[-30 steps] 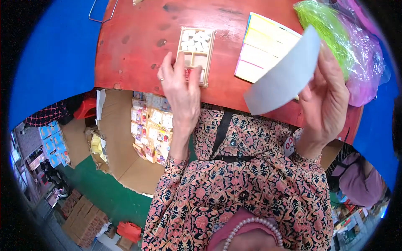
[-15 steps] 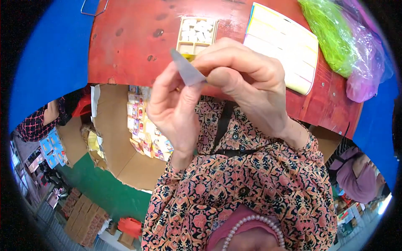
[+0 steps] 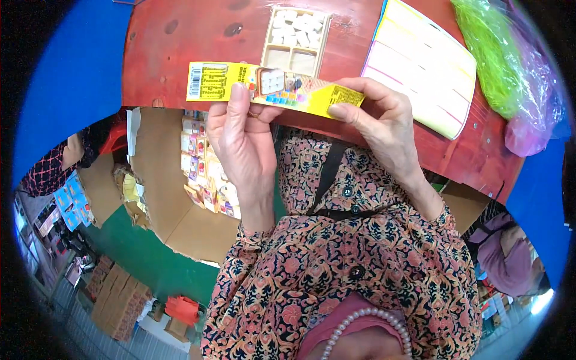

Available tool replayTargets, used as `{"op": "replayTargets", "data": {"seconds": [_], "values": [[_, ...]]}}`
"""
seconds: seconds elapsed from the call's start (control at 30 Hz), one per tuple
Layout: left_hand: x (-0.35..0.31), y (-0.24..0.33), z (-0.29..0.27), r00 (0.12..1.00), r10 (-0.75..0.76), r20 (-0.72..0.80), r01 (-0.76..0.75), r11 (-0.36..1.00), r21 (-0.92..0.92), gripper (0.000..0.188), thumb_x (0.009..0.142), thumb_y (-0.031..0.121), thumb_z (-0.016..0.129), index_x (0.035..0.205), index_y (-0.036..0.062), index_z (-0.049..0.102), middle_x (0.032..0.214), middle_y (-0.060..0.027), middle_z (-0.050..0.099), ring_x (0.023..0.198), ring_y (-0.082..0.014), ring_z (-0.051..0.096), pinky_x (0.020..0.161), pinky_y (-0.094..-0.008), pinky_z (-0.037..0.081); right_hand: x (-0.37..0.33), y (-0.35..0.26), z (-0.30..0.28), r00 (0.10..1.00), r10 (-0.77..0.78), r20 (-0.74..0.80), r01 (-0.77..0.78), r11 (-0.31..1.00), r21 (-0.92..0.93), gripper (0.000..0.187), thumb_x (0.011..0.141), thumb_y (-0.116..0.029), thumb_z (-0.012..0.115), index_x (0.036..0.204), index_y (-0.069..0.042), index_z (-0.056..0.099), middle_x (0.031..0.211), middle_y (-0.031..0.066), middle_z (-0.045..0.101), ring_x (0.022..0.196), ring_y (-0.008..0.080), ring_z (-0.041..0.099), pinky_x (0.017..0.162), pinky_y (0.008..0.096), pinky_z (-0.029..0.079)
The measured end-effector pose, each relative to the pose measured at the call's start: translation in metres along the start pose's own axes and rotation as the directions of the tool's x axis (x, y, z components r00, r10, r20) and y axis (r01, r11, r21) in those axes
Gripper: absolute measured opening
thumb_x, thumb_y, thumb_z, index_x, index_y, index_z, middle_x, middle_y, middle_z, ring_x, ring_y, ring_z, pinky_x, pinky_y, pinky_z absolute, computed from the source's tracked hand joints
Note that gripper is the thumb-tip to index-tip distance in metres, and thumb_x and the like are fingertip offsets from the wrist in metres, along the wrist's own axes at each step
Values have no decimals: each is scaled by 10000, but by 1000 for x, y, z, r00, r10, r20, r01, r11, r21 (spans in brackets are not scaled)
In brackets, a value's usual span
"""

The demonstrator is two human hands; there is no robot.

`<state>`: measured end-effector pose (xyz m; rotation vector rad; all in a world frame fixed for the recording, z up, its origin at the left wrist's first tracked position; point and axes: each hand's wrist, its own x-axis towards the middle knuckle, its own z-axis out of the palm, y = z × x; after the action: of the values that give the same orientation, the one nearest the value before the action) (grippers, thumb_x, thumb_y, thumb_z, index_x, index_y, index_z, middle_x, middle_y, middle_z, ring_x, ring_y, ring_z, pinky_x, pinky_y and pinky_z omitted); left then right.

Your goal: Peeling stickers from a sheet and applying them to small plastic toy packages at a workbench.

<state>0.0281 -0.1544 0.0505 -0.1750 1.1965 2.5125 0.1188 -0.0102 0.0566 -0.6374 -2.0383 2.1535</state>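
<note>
A long yellow printed card strip (image 3: 282,90), with a barcode at its left end and pictures along the middle, stretches between my two hands. My left hand (image 3: 245,141) pinches it left of the middle, thumb on the printed face and fingers behind. Its right end is gripped between the thumb and fingers of my right hand (image 3: 384,120). Just beyond the strip, a pale compartment tray (image 3: 278,59) lies on the table. Small white pieces (image 3: 295,29) fill its far part, and two near compartments hold nothing visible.
On the red wooden table (image 3: 174,54), a stack of printed sheets (image 3: 420,75) lies to the right, beside green and purple plastic bags (image 3: 492,60). Below left, an open cardboard box (image 3: 162,162) holds several small printed packs (image 3: 207,174). Other people sit at both sides.
The strip, earlier seen as a narrow greyish piece between my fingertips, now shows its yellow printed face lengthwise. My hands have moved apart, and the tray has come into fuller view.
</note>
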Motion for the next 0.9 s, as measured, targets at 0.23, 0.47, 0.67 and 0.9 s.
{"op": "replayTargets", "data": {"seconds": [0.23,0.47,0.67,0.9], "values": [[26,-13,-11,958,274,-79,-226,899,374,134,826,45,613,935,-31,627,875,-70,647,752,-105,602,736,-240,492,18,1,4,994,-60,-94,47,989,-137,220,805,-61,641,994,43,598,856,42,632,759,57,571,677,183,473],[39,-17,-7,940,337,-49,-256,795,550,129,791,28,657,901,-41,650,829,-60,655,701,-74,572,665,-224,473,32,7,6,975,-120,-186,53,942,-332,165,787,-124,680,827,22,614,692,21,624,650,42,552,570,182,452],[51,-27,-13,914,396,91,-339,619,709,99,774,21,671,854,-35,659,779,-34,636,684,-63,560,630,-211,448,40,12,4,948,-222,-227,99,885,-454,188,775,-163,696,771,8,619,641,11,601,599,35,511,527,196,418],[59,-35,-17,890,434,141,-380,533,756,73,765,22,675,800,-38,654,702,-29,577,609,-69,513,562,-228,418,47,16,5,941,-238,-238,75,837,-542,191,760,-151,702,754,18,612,584,30,577,549,41,484,486,221,400]]}}
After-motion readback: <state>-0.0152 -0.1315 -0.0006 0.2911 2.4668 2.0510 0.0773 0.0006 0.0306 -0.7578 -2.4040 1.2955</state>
